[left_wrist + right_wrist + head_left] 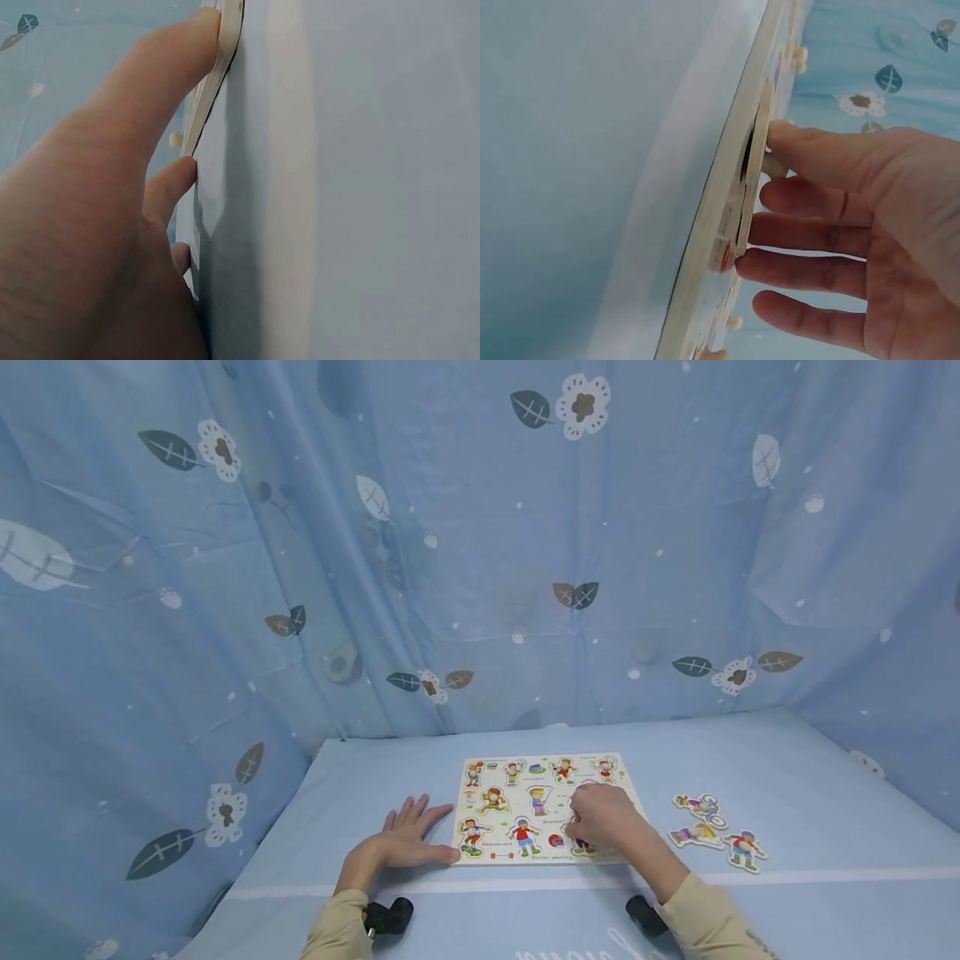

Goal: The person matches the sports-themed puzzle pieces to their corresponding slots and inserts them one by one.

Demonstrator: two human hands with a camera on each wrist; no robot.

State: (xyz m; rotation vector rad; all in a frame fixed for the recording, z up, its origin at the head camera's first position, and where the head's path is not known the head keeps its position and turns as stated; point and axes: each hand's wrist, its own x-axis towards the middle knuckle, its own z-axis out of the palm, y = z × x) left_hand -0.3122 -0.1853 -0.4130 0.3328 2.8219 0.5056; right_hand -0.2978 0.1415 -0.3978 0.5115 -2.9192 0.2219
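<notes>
The left hand (401, 843) lies flat on the blue table (825, 777), fingers straight and spread toward about 2 o'clock, grasping nothing — its thumb (161, 71) presses the near left edge of the puzzle board (517, 806). The board lies flat near the table's middle, long axis running from 9 to 3 o'clock, its cartoon figures upright with heads toward 12 o'clock. At the board's near right corner, the right hand (603, 818) has its fingers (810, 225) curved over a puzzle piece (754, 161); in the right wrist view that piece is tilted, one edge lifted out of its recess, fingertips on it. Whether they actually pinch it cannot be told. At 3 o'clock from the board, three loose figure pieces (712, 831) lie flat on the table, close together but well apart from the hand.
</notes>
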